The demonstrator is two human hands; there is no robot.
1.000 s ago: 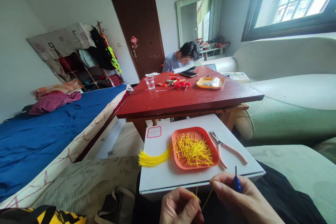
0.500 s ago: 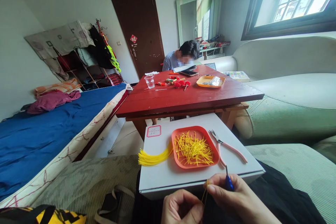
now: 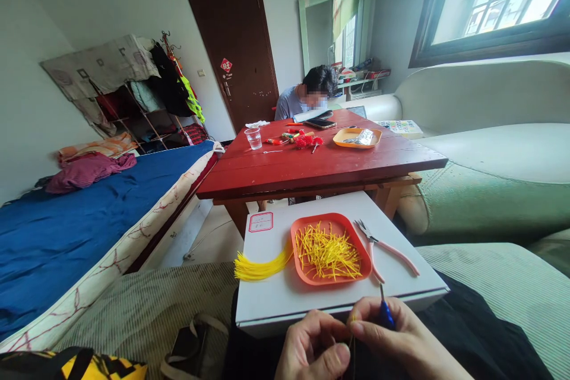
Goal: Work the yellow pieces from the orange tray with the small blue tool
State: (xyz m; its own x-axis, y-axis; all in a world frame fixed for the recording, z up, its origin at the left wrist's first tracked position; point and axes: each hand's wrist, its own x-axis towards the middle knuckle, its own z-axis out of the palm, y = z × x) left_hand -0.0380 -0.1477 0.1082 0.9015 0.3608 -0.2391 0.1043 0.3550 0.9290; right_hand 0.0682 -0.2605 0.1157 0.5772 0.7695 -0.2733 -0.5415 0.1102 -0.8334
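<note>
My left hand [image 3: 314, 347] and my right hand [image 3: 401, 338] meet at the bottom edge, fingertips touching. The right hand is closed on a small blue-handled tool [image 3: 385, 312] with a thin metal tip pointing up. Between the two hands a thin yellow strand [image 3: 351, 341] is pinched by the left fingers. Just beyond lies a white board [image 3: 276, 297] carrying an orange tray [image 3: 299, 261] of short yellow strands [image 3: 327, 252], a bundle of long yellow strands [image 3: 258, 269] and pink-handled pliers [image 3: 387, 249].
A red table [image 3: 312, 169] stands beyond with a plastic cup [image 3: 254, 138], red tassels [image 3: 305, 141], a phone and an orange dish [image 3: 357, 139]. A person [image 3: 307, 95] sits behind it. A blue bed [image 3: 89, 214] lies left, a pale sofa [image 3: 490, 148] right.
My hands have come together: the right hand with the blue tool moved left and down towards the left hand, and the yellow strand between them is now mostly hidden by the fingers.
</note>
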